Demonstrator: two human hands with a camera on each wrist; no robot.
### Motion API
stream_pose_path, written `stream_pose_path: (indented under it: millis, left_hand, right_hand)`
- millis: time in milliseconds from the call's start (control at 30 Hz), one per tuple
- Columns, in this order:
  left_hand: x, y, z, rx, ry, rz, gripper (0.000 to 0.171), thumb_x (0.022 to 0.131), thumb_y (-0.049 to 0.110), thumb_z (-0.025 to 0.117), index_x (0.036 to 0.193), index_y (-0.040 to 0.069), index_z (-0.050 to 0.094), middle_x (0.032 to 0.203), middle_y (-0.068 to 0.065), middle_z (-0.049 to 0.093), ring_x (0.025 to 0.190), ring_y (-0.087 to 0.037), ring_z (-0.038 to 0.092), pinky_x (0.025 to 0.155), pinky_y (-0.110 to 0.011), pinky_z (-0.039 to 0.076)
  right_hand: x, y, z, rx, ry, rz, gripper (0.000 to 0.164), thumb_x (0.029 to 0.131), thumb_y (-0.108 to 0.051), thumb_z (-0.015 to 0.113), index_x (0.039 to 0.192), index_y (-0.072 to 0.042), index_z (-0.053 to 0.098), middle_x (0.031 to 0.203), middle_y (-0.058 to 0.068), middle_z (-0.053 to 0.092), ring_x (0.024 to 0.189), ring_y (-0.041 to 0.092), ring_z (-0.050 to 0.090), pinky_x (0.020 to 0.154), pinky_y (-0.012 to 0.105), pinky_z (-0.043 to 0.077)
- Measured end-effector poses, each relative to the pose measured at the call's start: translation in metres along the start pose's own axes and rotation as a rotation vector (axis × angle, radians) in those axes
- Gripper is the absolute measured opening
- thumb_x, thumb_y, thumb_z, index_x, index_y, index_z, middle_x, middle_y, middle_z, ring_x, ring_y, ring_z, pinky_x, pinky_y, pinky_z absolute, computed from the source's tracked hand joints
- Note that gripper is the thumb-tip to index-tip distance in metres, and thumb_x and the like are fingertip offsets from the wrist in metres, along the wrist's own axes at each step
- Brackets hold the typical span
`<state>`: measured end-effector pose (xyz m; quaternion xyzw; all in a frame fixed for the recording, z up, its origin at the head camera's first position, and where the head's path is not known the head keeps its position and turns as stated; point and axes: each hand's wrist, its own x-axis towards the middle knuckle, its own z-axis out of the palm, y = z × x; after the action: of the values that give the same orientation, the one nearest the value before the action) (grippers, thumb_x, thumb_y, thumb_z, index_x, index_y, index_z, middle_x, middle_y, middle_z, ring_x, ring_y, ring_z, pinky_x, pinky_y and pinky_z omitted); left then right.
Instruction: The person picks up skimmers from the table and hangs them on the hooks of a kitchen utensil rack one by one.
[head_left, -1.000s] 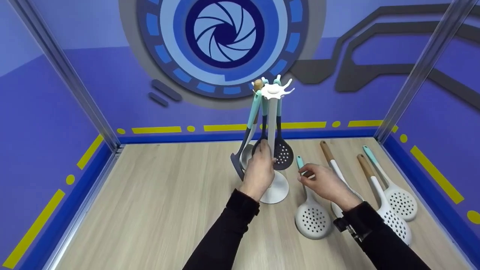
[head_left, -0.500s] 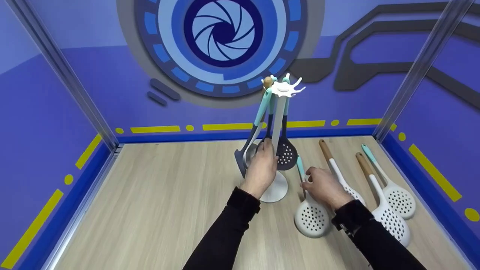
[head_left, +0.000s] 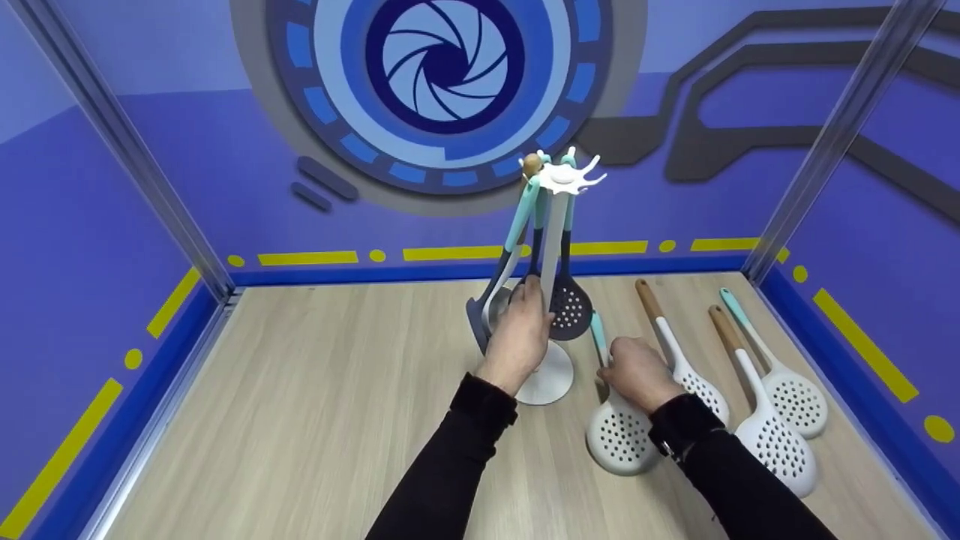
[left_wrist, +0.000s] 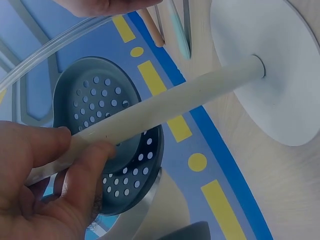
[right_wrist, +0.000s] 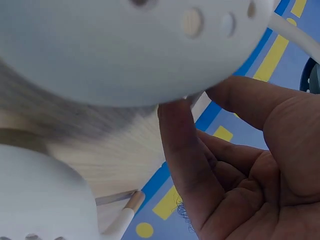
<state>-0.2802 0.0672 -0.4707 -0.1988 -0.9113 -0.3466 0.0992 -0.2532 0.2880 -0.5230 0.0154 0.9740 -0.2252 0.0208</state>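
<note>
My left hand [head_left: 517,337] grips the pole [head_left: 553,240] of a white utensil stand with a round base [head_left: 551,379] and a hooked top. In the left wrist view, thumb and fingers wrap the pole [left_wrist: 165,110]. Hanging from the hooks are turquoise-handled dark utensils, among them a dark skimmer [head_left: 571,313], and one with a wooden handle end [head_left: 532,163]. To the right of the stand, my right hand [head_left: 637,371] pinches the handle of a pale grey skimmer [head_left: 619,439] with a turquoise end. The skimmer's head [right_wrist: 125,55] hides the pinched part in the right wrist view.
Further right on the wooden table [head_left: 322,420] lie a wooden-handled white slotted utensil [head_left: 675,349], another white slotted turner [head_left: 780,450] and a grey skimmer [head_left: 799,405] with a turquoise handle. Blue printed panels [head_left: 360,217] stand behind and at both sides.
My right hand has moved down onto the grey skimmer's handle, its fingers closing around it. The stand's top has shifted a little to the right, with my left hand still holding the pole.
</note>
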Motion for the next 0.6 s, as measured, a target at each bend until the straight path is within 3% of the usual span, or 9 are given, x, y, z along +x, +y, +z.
stream_pose_path:
  millis: [300, 467, 600]
  left_hand:
    - [-0.0003, -0.0023, 0.0010, 0.016, 0.006, 0.016, 0.062, 0.119, 0.010, 0.067, 0.171, -0.011, 0.042, 0.164, -0.034, 0.063, 0.144, -0.048, 0.072, 0.120, -0.061, 0.062]
    - [-0.0013, -0.0018, 0.0003, 0.027, 0.005, 0.038, 0.062, 0.118, 0.009, 0.067, 0.171, -0.013, 0.041, 0.160, -0.035, 0.065, 0.140, -0.047, 0.075, 0.116, -0.058, 0.065]
    - [-0.0015, -0.0007, -0.0010, 0.023, 0.005, 0.042, 0.062, 0.118, 0.008, 0.068, 0.170, -0.012, 0.041, 0.158, -0.034, 0.066, 0.138, -0.046, 0.076, 0.115, -0.058, 0.066]
  right_hand:
    - [0.0056, -0.0025, 0.0044, -0.006, -0.045, 0.062, 0.027, 0.091, -0.006, 0.084, 0.079, -0.008, 0.061, 0.075, 0.004, 0.058, 0.067, 0.024, 0.059, 0.058, 0.035, 0.044]
    - [0.0068, -0.0018, 0.0042, -0.008, -0.049, 0.061, 0.025, 0.082, -0.001, 0.084, 0.071, -0.010, 0.063, 0.073, 0.003, 0.059, 0.066, 0.023, 0.056, 0.057, 0.033, 0.044]
    - [0.0063, 0.0003, -0.0003, -0.004, -0.022, 0.031, 0.018, 0.082, -0.003, 0.085, 0.077, -0.005, 0.068, 0.074, 0.005, 0.063, 0.068, 0.023, 0.058, 0.058, 0.033, 0.045]
